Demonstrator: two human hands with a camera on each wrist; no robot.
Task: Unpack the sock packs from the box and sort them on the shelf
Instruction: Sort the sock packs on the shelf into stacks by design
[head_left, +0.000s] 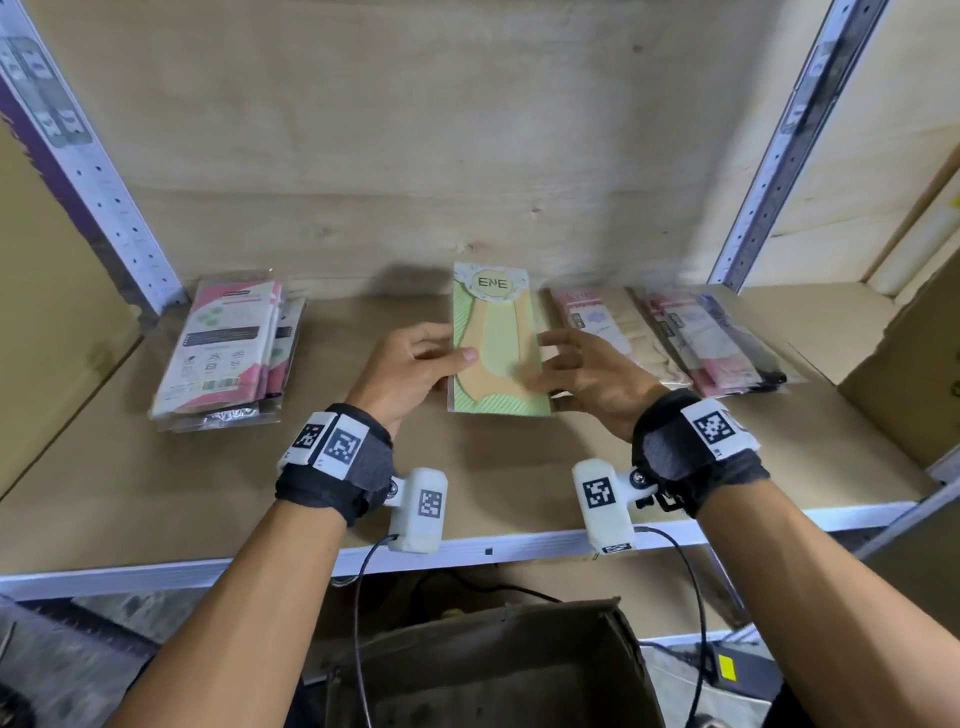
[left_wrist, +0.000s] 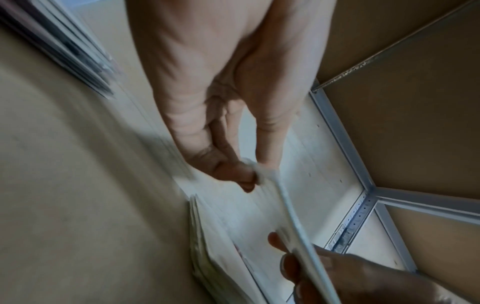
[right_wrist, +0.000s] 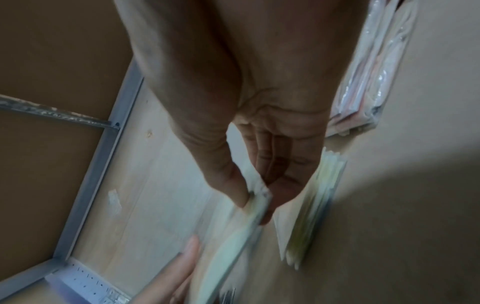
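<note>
Two hands hold one green sock pack (head_left: 496, 343) over the middle of the shelf (head_left: 467, 493): the left hand (head_left: 410, 371) pinches its nine-o'clock edge, the right hand (head_left: 592, 376) its three-o'clock edge. Placing seems to be the step in hand. A green stack (right_wrist: 311, 207) lies beneath; next, lower the pack squarely onto it and let go. Other stacks sit at nine (head_left: 228, 348) and three o'clock (head_left: 675, 332); the box (head_left: 493, 670) waits at six.

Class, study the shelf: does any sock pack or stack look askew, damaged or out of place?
Nothing is damaged or spilled. The right-hand row of pink and beige sock packs is fanned out, overlapping rather than squared like the pink-and-white stack on the left. The green-and-yellow pack is pinched by the left hand and right hand.
</note>
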